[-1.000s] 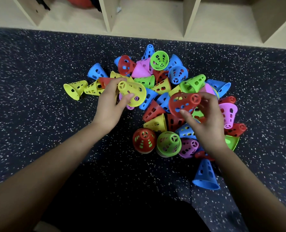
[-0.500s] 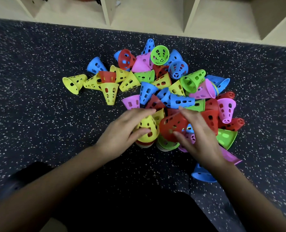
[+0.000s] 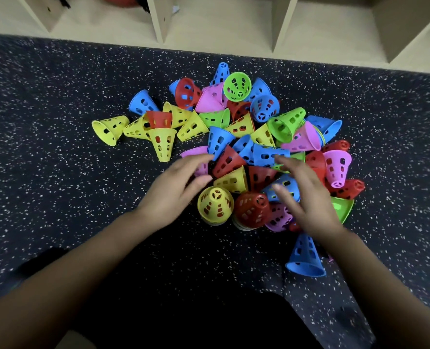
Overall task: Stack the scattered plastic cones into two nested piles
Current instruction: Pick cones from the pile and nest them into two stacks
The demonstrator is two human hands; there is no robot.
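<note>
I count two nested piles at the near edge of the heap, side by side and upright with narrow ends up: a yellow-topped pile [image 3: 215,205] and a red-topped pile [image 3: 251,210]. Beyond them the loose cones [image 3: 242,127] lie tipped every way in five colours, too overlapped to count. One blue cone [image 3: 305,255] sits apart, nearer me. My left hand [image 3: 176,190] and right hand [image 3: 302,195] hover spread, holding nothing, above the speckled floor [image 3: 57,185].
</note>
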